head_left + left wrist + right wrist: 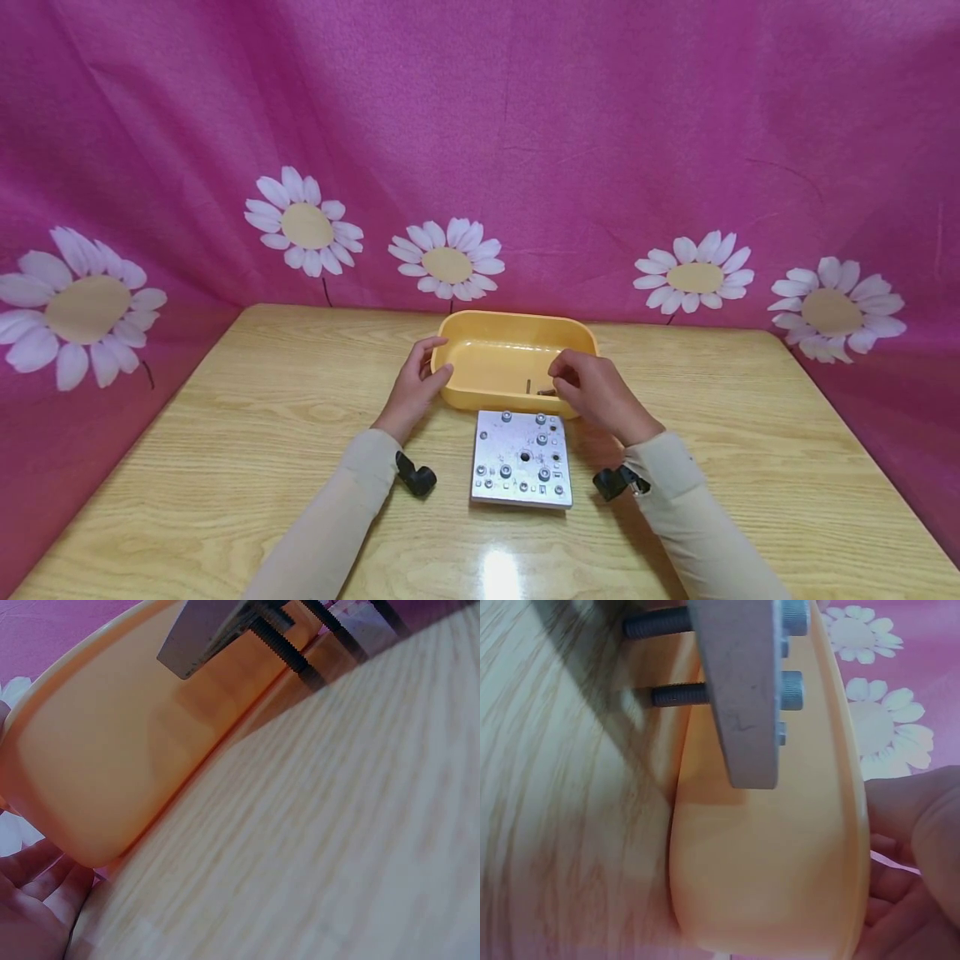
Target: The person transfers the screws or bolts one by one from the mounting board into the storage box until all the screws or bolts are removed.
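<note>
A yellow plastic bin (487,402) stands towards the back of the table. My left hand (414,387) grips its left end, the thumb near the rim and the fingers along the outer wall; in the left wrist view the left hand (41,896) shows by the bin's corner. My right hand (596,392) reaches over the bin's right side with bent fingers. Its fingertips are close to small screws (528,387) on the bin floor; whether they pinch one is hidden. In front of the bin sits a silver metal plate (517,442) fitted with several socket-head screws.
Threaded screw shanks (681,694) stick out beneath the plate and hold it above the wooden table (247,433). A pink cloth (525,150) with white daisies hangs behind the table and at both sides. Black wrist mounts (416,477) hang at the cuffs.
</note>
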A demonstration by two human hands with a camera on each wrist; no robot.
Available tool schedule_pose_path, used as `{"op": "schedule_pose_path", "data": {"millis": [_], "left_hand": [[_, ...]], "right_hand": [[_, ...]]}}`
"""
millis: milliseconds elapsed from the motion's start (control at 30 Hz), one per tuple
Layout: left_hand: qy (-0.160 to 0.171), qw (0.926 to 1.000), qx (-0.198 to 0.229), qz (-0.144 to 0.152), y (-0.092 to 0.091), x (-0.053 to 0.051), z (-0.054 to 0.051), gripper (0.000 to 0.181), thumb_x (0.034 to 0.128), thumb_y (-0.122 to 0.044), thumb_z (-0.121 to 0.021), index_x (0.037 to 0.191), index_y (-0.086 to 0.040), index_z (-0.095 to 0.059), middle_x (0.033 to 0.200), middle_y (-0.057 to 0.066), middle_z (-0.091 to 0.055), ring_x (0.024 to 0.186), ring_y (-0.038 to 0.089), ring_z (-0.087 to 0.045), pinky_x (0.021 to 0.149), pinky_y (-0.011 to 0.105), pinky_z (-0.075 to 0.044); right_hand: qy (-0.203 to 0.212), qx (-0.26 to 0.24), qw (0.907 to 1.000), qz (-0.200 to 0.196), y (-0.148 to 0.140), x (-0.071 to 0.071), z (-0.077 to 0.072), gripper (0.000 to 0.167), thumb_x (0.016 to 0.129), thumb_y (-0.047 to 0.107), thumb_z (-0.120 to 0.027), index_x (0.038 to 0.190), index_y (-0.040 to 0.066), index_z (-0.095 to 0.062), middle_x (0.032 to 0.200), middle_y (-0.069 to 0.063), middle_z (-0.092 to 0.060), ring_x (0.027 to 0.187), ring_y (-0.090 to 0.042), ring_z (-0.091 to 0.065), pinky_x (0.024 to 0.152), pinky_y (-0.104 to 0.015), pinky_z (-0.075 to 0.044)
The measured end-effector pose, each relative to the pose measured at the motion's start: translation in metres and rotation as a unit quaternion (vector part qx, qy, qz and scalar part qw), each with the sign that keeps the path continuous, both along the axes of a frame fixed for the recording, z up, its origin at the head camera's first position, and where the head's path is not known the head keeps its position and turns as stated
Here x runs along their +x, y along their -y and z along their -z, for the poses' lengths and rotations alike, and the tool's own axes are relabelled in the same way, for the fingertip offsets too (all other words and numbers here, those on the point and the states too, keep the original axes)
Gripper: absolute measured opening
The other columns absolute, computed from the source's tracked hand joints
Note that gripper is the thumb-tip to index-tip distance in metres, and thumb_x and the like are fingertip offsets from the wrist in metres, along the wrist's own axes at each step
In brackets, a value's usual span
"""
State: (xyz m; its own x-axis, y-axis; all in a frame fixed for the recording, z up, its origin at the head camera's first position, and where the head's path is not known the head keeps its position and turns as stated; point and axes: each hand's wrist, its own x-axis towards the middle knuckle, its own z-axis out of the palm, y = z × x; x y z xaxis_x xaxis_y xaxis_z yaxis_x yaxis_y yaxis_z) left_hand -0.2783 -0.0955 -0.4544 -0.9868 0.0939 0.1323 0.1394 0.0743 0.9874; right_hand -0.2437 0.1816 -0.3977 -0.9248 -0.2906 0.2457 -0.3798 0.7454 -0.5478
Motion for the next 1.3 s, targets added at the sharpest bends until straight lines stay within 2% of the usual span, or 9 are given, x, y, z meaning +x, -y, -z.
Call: {"op": "schedule_pose_path", "data": {"millis": [467, 667, 900, 1033, 1133, 1267, 1300], "left_hand": [[-0.004, 1.0, -0.001, -0.002, 0.0, -0.001, 0.0, 0.043, 0.0936, -0.011, -0.059, 0.134, -0.017, -0.048, 0.139, 0.009, -0.045, 0.129, 0.023, -0.045, 0.106, 0.037, -0.039], [0.003, 1.0, -0.002, -0.006, -0.001, -0.001, 0.0, 0.042, 0.0934, -0.011, -0.06, 0.133, -0.02, -0.049, 0.138, 0.008, -0.046, 0.127, 0.022, -0.045, 0.105, 0.036, -0.039], [0.001, 1.0, -0.007, -0.007, -0.001, -0.001, 0.0, 0.042, 0.0935, -0.012, -0.06, 0.133, -0.02, -0.049, 0.139, 0.007, -0.046, 0.129, 0.022, -0.044, 0.108, 0.036, -0.037], [0.002, 1.0, -0.005, 0.001, 0.0, -0.002, 0.001, 0.044, 0.0937, -0.013, -0.06, 0.135, -0.019, -0.048, 0.142, 0.009, -0.044, 0.131, 0.024, -0.042, 0.109, 0.037, -0.035], [0.009, 0.9999, -0.003, 0.007, 0.0, -0.002, 0.0, 0.046, 0.094, -0.013, -0.06, 0.137, -0.016, -0.046, 0.144, 0.011, -0.042, 0.133, 0.025, -0.041, 0.109, 0.037, -0.035], [0.018, 0.9997, -0.01, 0.012, 0.0, 0.011, -0.018, 0.047, 0.0942, -0.009, -0.058, 0.139, -0.01, -0.044, 0.145, 0.015, -0.04, 0.133, 0.029, -0.04, 0.109, 0.038, -0.035], [0.019, 0.9997, -0.013, 0.012, 0.0, 0.011, -0.02, 0.047, 0.094, -0.009, -0.058, 0.139, -0.009, -0.044, 0.144, 0.016, -0.041, 0.133, 0.029, -0.04, 0.109, 0.038, -0.035]], "right_hand": [[-0.011, -0.009, 0.9994, -0.031, 0.0, 0.008, -0.017, 0.011, 0.087, 0.004, -0.067, 0.098, 0.006, -0.065, 0.086, -0.001, -0.064, 0.075, -0.016, -0.055, 0.07, -0.031, -0.05], [0.016, -0.006, 0.9987, -0.047, 0.002, 0.014, -0.026, 0.01, 0.087, 0.006, -0.068, 0.094, 0.012, -0.064, 0.085, 0.001, -0.063, 0.075, -0.015, -0.057, 0.067, -0.028, -0.052], [0.036, 0.011, 0.9961, -0.079, 0.005, 0.02, -0.034, 0.006, 0.087, 0.008, -0.068, 0.092, 0.01, -0.064, 0.082, 0.003, -0.062, 0.075, -0.014, -0.057, 0.063, -0.027, -0.051], [0.058, 0.027, 0.994, -0.089, 0.007, 0.024, -0.038, 0.007, 0.087, 0.009, -0.069, 0.089, 0.013, -0.064, 0.078, 0.004, -0.06, 0.072, -0.014, -0.055, 0.061, -0.027, -0.05], [0.079, 0.037, 0.99, -0.111, 0.007, 0.027, -0.041, 0.006, 0.087, 0.011, -0.07, 0.087, 0.015, -0.065, 0.076, 0.004, -0.06, 0.071, -0.013, -0.054, 0.062, -0.027, -0.049], [0.116, 0.052, 0.9815, -0.143, 0.007, 0.034, -0.046, 0.003, 0.089, 0.014, -0.068, 0.088, 0.013, -0.066, 0.074, 0.004, -0.059, 0.07, -0.014, -0.053, 0.061, -0.027, -0.047], [0.123, 0.06, 0.9793, -0.149, 0.008, 0.035, -0.047, 0.003, 0.089, 0.015, -0.068, 0.088, 0.013, -0.066, 0.074, 0.005, -0.058, 0.07, -0.013, -0.053, 0.061, -0.027, -0.047]]}}
